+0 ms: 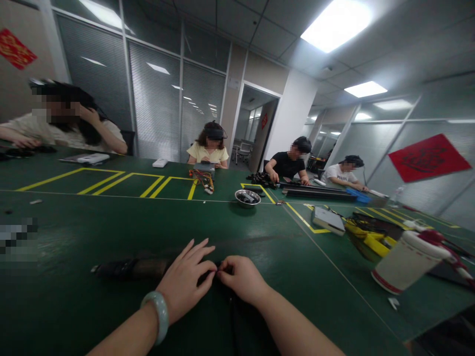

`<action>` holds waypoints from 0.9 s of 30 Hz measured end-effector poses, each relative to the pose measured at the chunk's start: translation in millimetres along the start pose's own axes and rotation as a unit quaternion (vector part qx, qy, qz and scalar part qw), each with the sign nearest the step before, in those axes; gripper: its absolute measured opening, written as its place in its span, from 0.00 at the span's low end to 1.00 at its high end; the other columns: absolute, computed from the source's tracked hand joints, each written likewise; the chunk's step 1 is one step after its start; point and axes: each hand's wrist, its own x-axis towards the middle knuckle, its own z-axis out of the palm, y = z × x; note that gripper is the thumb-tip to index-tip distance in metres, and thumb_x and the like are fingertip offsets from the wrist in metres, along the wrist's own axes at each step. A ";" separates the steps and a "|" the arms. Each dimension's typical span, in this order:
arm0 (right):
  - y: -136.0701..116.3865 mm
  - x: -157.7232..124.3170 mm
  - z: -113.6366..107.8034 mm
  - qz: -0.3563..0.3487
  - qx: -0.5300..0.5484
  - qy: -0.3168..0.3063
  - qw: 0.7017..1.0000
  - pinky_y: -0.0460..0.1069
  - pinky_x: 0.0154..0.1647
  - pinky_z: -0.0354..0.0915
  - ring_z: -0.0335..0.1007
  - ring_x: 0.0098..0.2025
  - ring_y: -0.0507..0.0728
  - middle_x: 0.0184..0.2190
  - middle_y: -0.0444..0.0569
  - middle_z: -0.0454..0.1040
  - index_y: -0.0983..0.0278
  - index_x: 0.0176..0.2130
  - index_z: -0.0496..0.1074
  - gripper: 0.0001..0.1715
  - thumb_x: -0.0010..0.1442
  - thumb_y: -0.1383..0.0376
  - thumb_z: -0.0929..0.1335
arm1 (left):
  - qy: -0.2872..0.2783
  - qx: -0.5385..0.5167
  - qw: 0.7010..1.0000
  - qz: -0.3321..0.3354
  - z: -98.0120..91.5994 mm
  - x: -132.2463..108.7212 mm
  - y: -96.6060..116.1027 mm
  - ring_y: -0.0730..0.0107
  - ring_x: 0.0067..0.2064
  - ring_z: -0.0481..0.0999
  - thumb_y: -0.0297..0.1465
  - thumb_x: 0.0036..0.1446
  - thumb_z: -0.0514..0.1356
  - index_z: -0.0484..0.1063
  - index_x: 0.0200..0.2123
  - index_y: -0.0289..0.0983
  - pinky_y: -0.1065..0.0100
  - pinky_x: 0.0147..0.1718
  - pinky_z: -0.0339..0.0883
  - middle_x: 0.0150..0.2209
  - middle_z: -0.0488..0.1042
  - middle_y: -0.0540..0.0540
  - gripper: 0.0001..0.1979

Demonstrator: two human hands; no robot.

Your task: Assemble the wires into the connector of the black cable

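My left hand [187, 279], with a pale green bangle [158, 314] at its wrist, pinches with thumb and index finger while its other fingers stretch out. Facing it, my right hand [243, 279] is curled, its fingertips pressed together and nearly touching the left ones. A small dark item seems to be between the fingertips, too hidden to name. Under and to the left of my left hand lies a dark cylindrical tool [137, 268] on the green table [111, 225]. Something dark and thin, perhaps a cable [232, 316], hangs below my right hand.
Beyond my hands are a metal bowl [248, 198] with dark parts and a grey box [203, 169] with coloured wires. At the right stand a white-and-red container [406, 262], a pale box [328, 220] and a yellow-black bag [374, 240]. Several people sit along the table's far side.
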 end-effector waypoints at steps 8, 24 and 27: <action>0.0 -1.1 -1.6 0.001 0.004 0.002 1.000 0.43 0.29 0.57 0.67 0.29 0.49 0.29 0.42 0.75 0.61 0.33 0.76 0.05 0.56 0.63 0.69 | -0.012 0.014 0.999 -0.034 0.1 -0.1 -2.3 0.57 0.63 0.60 0.35 0.59 0.55 0.72 0.42 0.45 0.43 0.63 0.46 0.56 0.69 0.50 0.09; 5.6 0.4 2.2 -0.009 0.003 0.002 1.000 0.43 0.30 0.56 0.66 0.29 0.49 0.29 0.41 0.75 0.61 0.34 0.75 0.06 0.57 0.63 0.68 | -0.027 -0.010 0.999 -0.031 -1.6 0.3 0.0 0.58 0.61 0.63 0.36 0.60 0.54 0.73 0.43 0.47 0.45 0.63 0.46 0.55 0.71 0.51 0.10; 6.4 0.7 2.5 -0.014 0.005 0.007 1.000 0.43 0.30 0.56 0.66 0.29 0.49 0.29 0.41 0.75 0.62 0.33 0.75 0.06 0.57 0.63 0.68 | -0.007 -0.008 0.998 -0.059 -5.1 1.1 1.7 0.58 0.60 0.64 0.35 0.59 0.55 0.73 0.39 0.45 0.46 0.63 0.48 0.52 0.72 0.51 0.08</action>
